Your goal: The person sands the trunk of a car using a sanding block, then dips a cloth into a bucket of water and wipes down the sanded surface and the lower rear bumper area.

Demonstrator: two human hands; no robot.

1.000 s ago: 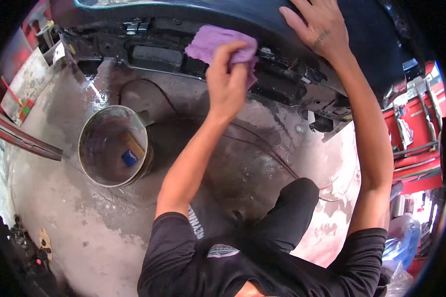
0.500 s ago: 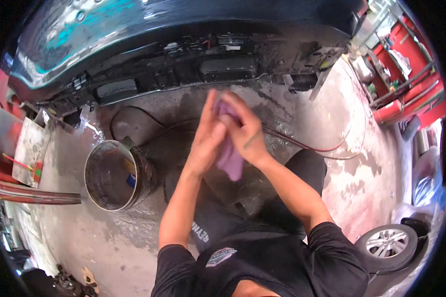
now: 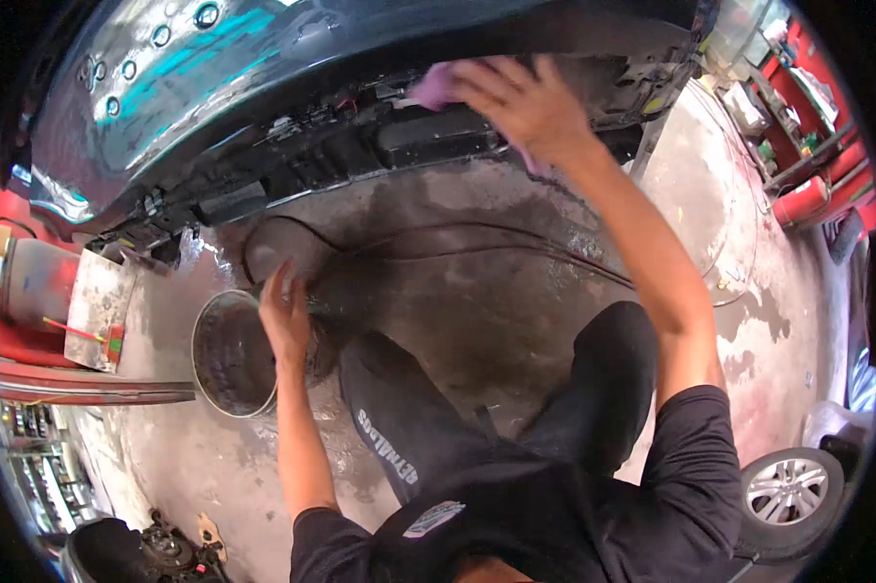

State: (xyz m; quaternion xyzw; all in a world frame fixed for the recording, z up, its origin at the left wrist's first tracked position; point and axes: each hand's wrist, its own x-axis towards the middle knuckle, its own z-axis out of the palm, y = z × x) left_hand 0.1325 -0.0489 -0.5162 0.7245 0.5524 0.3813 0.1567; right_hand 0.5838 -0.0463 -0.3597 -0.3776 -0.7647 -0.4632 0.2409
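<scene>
My right hand reaches up to the dark car body, with a purple cloth gripped in it. The cloth is bunched beyond my fingertips, near the lower edge of the panel, and part of it hangs below the palm. Whether it presses on the panel, I cannot tell. Lower on the left, my left hand is empty, its fingers loosely apart, over the near-right rim of a grimy round bucket. Motion blurs both hands slightly. Wet-looking rings and a teal patch mark the panel.
Dark hoses curve across the wet concrete floor between my knees and the car. A red shelf rack stands right, with a wheel at lower right. On the left are a stained white box and a long red beam.
My hands were together around the cloth and have parted. The right carried it up to the car; the left moved left and down to the bucket. The view has shifted slightly.
</scene>
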